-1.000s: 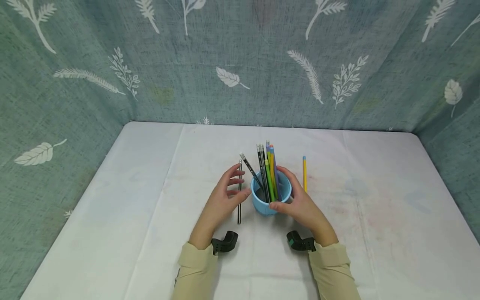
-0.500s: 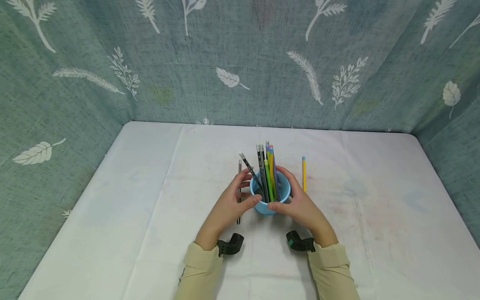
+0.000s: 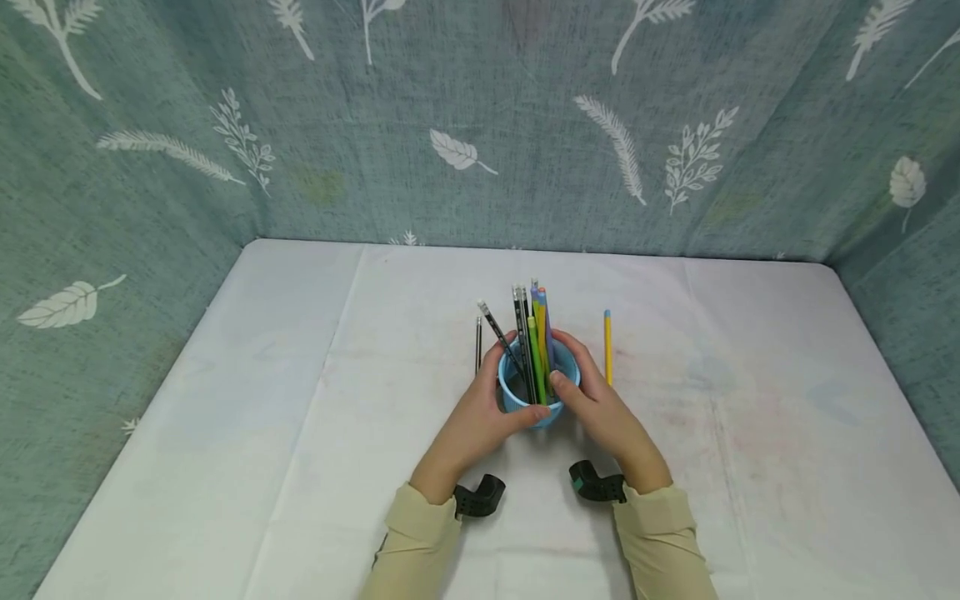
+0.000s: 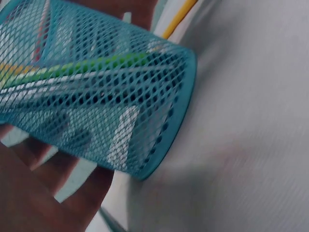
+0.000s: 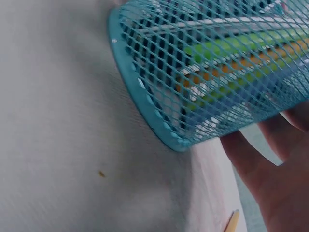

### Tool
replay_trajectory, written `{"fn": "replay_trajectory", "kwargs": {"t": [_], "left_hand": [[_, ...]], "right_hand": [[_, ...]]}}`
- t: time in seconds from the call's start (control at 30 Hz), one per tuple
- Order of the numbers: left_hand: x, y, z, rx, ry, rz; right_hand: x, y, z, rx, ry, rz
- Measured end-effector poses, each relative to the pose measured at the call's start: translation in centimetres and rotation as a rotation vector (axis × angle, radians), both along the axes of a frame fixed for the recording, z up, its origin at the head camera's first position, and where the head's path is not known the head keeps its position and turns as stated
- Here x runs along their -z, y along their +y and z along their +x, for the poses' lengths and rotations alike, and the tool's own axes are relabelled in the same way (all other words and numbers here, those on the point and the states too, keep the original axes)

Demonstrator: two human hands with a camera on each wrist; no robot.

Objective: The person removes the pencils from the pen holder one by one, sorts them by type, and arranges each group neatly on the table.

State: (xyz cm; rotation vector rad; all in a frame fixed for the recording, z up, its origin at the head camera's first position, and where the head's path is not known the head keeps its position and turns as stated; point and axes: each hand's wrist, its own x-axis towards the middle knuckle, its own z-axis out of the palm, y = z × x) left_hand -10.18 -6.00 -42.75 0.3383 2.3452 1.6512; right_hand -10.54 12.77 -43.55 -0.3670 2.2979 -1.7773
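Observation:
A blue mesh pencil cup [image 3: 512, 402] stands upright near the middle of the table, holding several pencils [image 3: 533, 350] in black, green, yellow and purple. One black pencil [image 3: 496, 324] leans out to the left. My left hand [image 3: 474, 421] holds the cup from its left side, thumb across the front. On the opposite side my right hand [image 3: 606, 412] grips it, its thumb at the rim close to the pencils; whether it touches them I cannot tell. Both wrist views show the mesh wall [image 4: 145, 111] with fingers [image 5: 253, 162] along it.
A loose black pencil [image 3: 478, 343] lies left of the cup, partly hidden by my left hand. A yellow pencil [image 3: 608, 346] lies to the right, beyond my right hand. White cloth [image 3: 300, 500] covers the table, and a leaf-patterned curtain [image 3: 480, 200] hangs behind it.
My left hand has moved right from beside the loose black pencil onto the cup. My right thumb has shifted up toward the pencils. The cup stays nearly in place.

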Motion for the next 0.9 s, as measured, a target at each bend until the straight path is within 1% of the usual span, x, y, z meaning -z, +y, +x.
{"fn": "replay_trajectory", "kwargs": {"t": [0.1, 0.17, 0.2, 0.33, 0.43, 0.5, 0.57, 0.7, 0.8, 0.87, 0.9], "left_hand": [[-1.5, 0.4, 0.4, -0.012, -0.035, 0.009], [-2.4, 0.6, 0.7, -0.017, -0.042, 0.020], [-2.5, 0.6, 0.8, -0.019, -0.046, 0.021], [-0.4, 0.7, 0.5, -0.038, -0.016, 0.019], [1.4, 0.7, 0.1, -0.045, 0.014, 0.010], [1.2, 0.7, 0.2, -0.038, 0.019, 0.009], [0.7, 0.7, 0.3, -0.033, 0.018, 0.013], [-1.2, 0.8, 0.7, -0.023, 0.005, 0.021], [-2.3, 0.8, 1.0, -0.024, 0.017, 0.009], [-2.6, 0.7, 1.0, -0.024, 0.033, -0.002], [-2.3, 0.6, 0.9, -0.026, 0.037, -0.006]], "right_hand": [[-0.3, -0.3, 0.0, 0.048, -0.016, 0.025], [-0.4, -0.4, 0.0, 0.080, -0.036, 0.033], [-0.5, -0.5, 0.0, 0.099, -0.053, 0.036], [-0.9, -1.1, 0.3, 0.191, -0.091, 0.048], [-1.2, -1.8, 0.5, 0.270, -0.088, 0.065], [-1.3, -2.1, 0.5, 0.308, -0.071, 0.075], [-1.3, -2.2, 0.5, 0.333, -0.050, 0.088], [-1.3, -2.3, 0.6, 0.360, -0.023, 0.094], [-1.3, -2.3, 0.5, 0.367, -0.020, 0.092], [-1.3, -2.4, 0.4, 0.367, -0.014, 0.092], [-1.3, -2.4, 0.4, 0.366, -0.010, 0.097]]}}
